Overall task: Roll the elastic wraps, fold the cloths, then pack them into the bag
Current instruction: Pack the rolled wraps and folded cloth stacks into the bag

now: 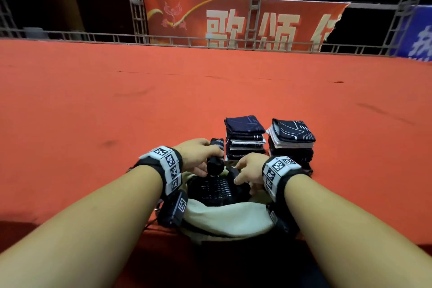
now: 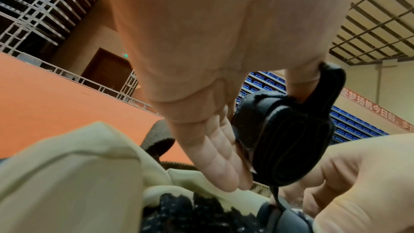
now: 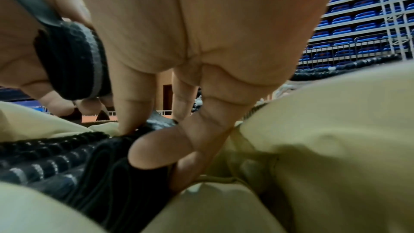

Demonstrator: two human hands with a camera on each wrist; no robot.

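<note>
Black elastic, rolled tight, sits in the left hand [image 1: 198, 154]: thumb and fingers pinch the roll [image 1: 215, 158] over the open mouth of the cream bag [image 1: 224, 217]. Just right of that grip, the right hand [image 1: 250, 169] reaches into the bag, its fingers [image 3: 156, 150] curled on a packed wrap [image 3: 107, 162] among others below the held roll. Beyond both hands, two stacks of folded cloths [image 1: 245, 135] stand side by side on the red table [image 1: 93, 112].
</note>
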